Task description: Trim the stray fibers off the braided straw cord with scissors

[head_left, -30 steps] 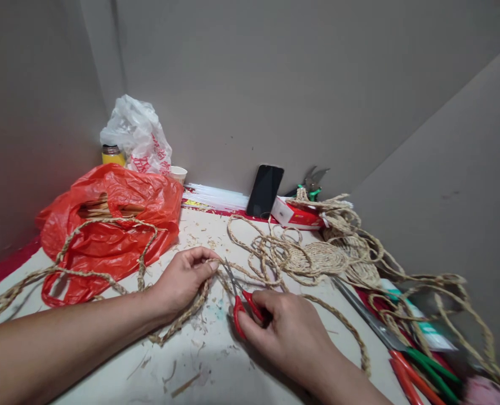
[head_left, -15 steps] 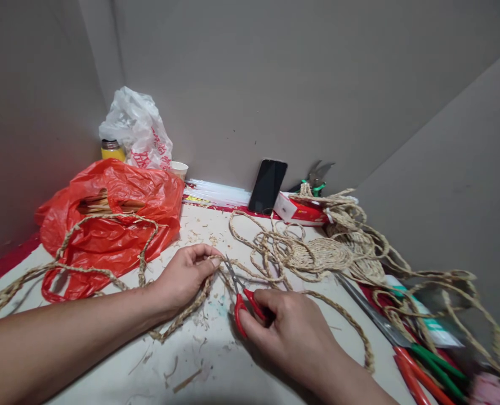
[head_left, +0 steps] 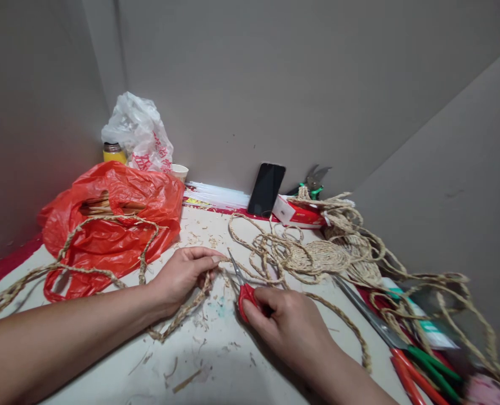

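Note:
Between the thumb and fingers of my left hand (head_left: 184, 278) a braided straw rope (head_left: 182, 316) is pinched, and part of it hangs in a loop below the hand. My right hand (head_left: 290, 320) is wrapped round the red handles of a pair of scissors (head_left: 238, 273). The scissor blades point up and away, just right of my left fingertips and beside the rope. Whether the blades touch the rope I cannot tell. Beyond the scissors, more rope runs toward a loose heap and a flat coiled straw piece (head_left: 324, 256).
A red plastic bag (head_left: 148, 194) holding straw strips lies at left. Behind it stand a white bag (head_left: 135, 126), a yellow bottle (head_left: 114, 153) and a paper cup (head_left: 179, 171). A phone (head_left: 267, 188) leans at the back. Large shears (head_left: 370, 312) lie at right. Straw scraps dot the table.
The scissor blades have come closer together, and so have the handles in my right hand. My left hand keeps its pinch on the rope.

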### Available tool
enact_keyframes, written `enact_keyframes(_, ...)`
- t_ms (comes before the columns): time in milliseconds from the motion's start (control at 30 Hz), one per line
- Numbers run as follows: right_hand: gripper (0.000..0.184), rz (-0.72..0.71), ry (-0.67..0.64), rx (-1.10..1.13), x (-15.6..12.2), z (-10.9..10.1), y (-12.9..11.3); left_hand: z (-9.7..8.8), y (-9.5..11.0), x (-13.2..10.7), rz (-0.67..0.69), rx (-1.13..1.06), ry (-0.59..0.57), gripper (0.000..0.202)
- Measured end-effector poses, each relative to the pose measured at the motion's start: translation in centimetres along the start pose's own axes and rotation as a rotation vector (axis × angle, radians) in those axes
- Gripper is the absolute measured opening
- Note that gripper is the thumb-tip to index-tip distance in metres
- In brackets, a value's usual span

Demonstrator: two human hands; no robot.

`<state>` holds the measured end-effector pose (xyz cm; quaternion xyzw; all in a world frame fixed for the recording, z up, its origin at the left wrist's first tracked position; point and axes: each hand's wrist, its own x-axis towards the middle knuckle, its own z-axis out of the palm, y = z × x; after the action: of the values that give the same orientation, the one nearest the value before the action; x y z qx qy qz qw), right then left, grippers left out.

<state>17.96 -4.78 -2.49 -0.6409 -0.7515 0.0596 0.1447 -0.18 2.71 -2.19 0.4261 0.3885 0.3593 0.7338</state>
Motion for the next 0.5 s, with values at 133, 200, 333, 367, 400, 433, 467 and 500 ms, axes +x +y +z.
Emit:
enact_keyframes(133,0.036,0.064,-0.023,0.006,0.6,0.1,0.5,0.1,0.2,-0.3,-0.062,-0.043,-0.028,0.021)
enact_keyframes(200,0.036,0.089,-0.015,0.028,0.8,0.1,0.8,0.2,0.2,-0.4,-0.094,-0.059,-0.065,0.021)
enact_keyframes(333,0.036,0.053,0.086,0.104,0.7,-0.1,0.8,0.2,0.0,-0.2,-0.119,-0.127,-0.067,0.023)
enact_keyframes(367,0.035,0.025,0.106,0.114,0.5,-0.2,0.6,0.2,0.0,-0.1,-0.114,-0.144,-0.041,0.023)
enact_keyframes(400,0.034,-0.003,0.116,0.113,0.4,-0.4,0.4,0.2,-0.1,0.0,-0.105,-0.155,-0.013,0.025)
enact_keyframes(433,0.032,-0.024,0.116,0.099,0.2,-0.6,0.2,0.1,-0.1,0.0,-0.090,-0.159,0.012,0.026)
enact_keyframes(467,0.032,-0.032,0.108,0.075,0.1,-0.7,0.0,0.1,-0.1,0.1,-0.073,-0.156,0.029,0.027)
enact_keyframes(500,0.031,-0.030,0.096,0.047,0.0,-0.8,-0.1,0.1,-0.1,0.1,-0.052,-0.146,0.037,0.029)
